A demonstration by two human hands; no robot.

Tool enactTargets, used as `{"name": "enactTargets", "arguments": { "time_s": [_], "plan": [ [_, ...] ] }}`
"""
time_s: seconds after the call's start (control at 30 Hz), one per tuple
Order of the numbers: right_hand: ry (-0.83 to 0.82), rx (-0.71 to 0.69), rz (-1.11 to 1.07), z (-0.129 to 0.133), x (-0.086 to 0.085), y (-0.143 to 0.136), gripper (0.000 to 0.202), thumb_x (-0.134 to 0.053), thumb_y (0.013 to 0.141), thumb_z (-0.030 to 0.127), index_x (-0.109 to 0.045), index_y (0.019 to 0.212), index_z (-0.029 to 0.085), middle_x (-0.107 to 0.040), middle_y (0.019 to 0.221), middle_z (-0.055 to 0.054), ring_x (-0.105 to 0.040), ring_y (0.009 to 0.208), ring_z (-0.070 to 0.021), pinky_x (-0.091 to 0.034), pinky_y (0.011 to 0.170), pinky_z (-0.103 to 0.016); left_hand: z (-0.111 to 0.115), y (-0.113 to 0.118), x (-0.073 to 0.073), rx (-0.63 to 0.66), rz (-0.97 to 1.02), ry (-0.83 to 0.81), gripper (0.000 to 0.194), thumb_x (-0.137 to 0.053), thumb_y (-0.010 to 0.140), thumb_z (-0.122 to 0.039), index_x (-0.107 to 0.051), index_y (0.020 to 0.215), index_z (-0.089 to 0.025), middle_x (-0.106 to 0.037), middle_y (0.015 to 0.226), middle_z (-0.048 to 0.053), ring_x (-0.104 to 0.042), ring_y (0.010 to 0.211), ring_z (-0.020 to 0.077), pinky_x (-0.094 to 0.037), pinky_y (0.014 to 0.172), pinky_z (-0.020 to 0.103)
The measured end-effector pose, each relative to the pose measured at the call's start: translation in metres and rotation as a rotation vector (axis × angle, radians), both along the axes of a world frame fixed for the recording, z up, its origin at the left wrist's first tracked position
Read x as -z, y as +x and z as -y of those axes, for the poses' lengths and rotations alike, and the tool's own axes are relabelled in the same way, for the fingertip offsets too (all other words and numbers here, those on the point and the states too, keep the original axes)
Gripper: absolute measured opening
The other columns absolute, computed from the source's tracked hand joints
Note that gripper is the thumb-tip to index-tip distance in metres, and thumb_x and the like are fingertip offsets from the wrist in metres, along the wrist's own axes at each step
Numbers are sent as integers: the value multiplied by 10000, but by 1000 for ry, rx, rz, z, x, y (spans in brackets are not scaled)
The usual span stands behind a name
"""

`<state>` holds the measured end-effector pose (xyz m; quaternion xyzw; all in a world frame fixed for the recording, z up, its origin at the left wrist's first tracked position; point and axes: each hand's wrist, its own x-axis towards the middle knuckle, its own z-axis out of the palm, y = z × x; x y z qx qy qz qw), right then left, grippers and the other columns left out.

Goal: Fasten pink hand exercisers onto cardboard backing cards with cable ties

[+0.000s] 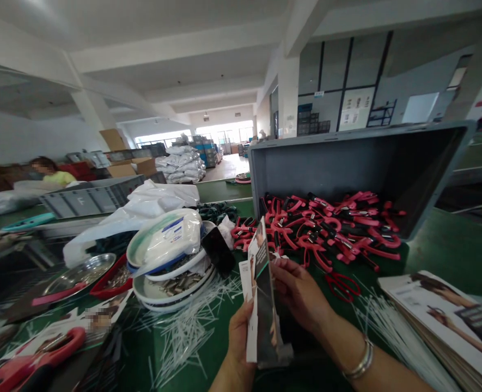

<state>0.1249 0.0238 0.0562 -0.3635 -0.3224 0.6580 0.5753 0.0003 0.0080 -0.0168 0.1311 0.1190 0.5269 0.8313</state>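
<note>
A folded printed card (265, 305) stands upright between my two hands, seen nearly edge-on. My left hand (241, 337) is closed on its lower left side. My right hand (300, 291) has its fingers pinched together at the card's right side, near the upper part; its fingertips are partly hidden. Behind the card, many red-and-black hand tools (326, 228) spill out of a grey crate (359, 163) lying on its side. White cable ties (183, 326) are scattered left of my hands, and more ties (404, 337) lie to the right.
A stack of printed cards (449, 316) lies at the right. Stacked bowls (173, 272) of metal parts, a black phone (218, 250) and a steel dish (79, 277) are on the left. A red-handled tool (40, 359) rests front left. Another person (56, 173) is far left.
</note>
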Motion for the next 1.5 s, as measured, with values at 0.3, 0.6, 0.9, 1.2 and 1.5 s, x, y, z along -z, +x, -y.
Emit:
{"name": "enactTargets", "arguments": {
  "time_s": [0.3, 0.6, 0.9, 1.2, 1.5],
  "plan": [
    [636, -49, 1169, 6, -11, 9, 237, -429, 886, 255, -624, 780, 170, -637, 757, -47, -572, 755, -167, -414, 727, -292, 0, -2, 11, 51, 250, -60, 206, -601, 779, -95, -670, 964, -155, -699, 748, 14, -485, 426, -1, -289, 316, 26],
    [748, -283, 1737, 20, -37, 13, 306, -415, 858, 185, -622, 1083, 190, -673, 990, -114, -630, 908, -236, -439, 755, -325, -5, -4, 21, 120, 402, 13, 274, -563, 823, -86, -645, 1057, -202, -743, 865, -10, -603, 562, -2, -324, 362, -15],
    [764, -287, 1749, 18, -34, 16, 383, -403, 852, 166, -588, 1183, 217, -669, 1013, -114, -640, 900, -245, -450, 727, -329, -1, -2, 12, -1, 253, -151, 210, -648, 783, -114, -689, 972, -194, -731, 776, -4, -554, 482, 9, -300, 333, 18],
    [733, -259, 1708, 16, -33, 15, 310, -391, 888, 195, -612, 1106, 201, -662, 1048, -121, -620, 929, -222, -439, 768, -319, 0, -2, 18, -39, 154, -106, 253, -666, 783, -174, -681, 1023, -252, -727, 766, -30, -534, 478, 0, -276, 332, 18],
    [561, -129, 1207, 12, -19, 8, 221, -465, 883, 269, -642, 992, 195, -674, 956, -84, -605, 891, -210, -445, 757, -306, -3, 0, 11, 57, 2, -38, 167, -751, 684, -186, -712, 846, -176, -705, 708, 14, -592, 510, 59, -414, 431, 100]
  ]
}}
